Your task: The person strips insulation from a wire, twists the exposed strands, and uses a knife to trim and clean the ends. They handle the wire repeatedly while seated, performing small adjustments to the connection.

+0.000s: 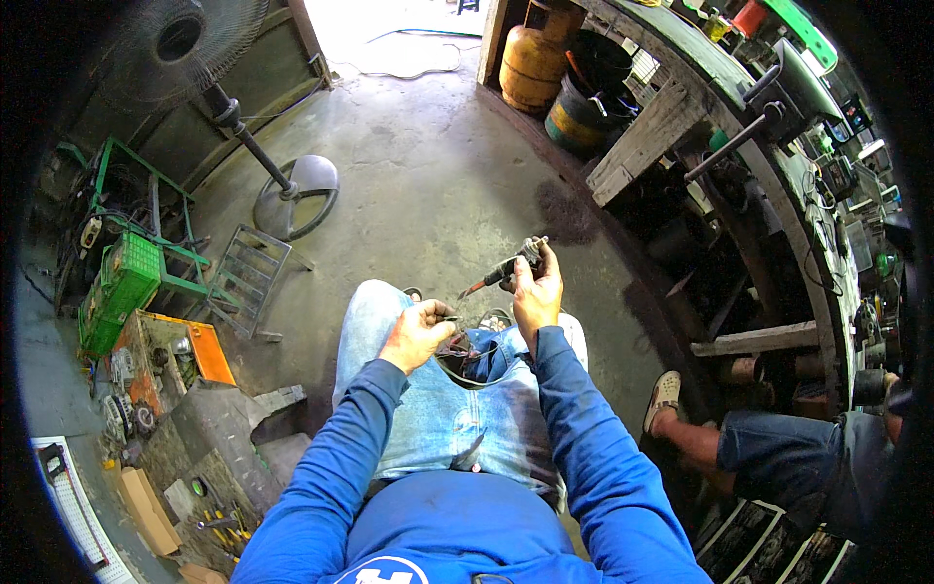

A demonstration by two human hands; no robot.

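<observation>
My right hand is closed around a dark hand tool above my right knee. A thin reddish part of it points down to the left, and greyish metal shows at its upper end; its kind is not clear. My left hand is closed, thumb and fingers pinched on something small and dark that I cannot make out. Between my thighs, just below both hands, lies a dark rounded thing with wires. My left fingers are right beside it, and its lower edge curves over my jeans.
A pedestal fan and slatted metal stand are at left, beside a green crate. Tools lie lower left. At right runs a cluttered workbench; a gas cylinder stands beyond. Another person's leg extends near my right.
</observation>
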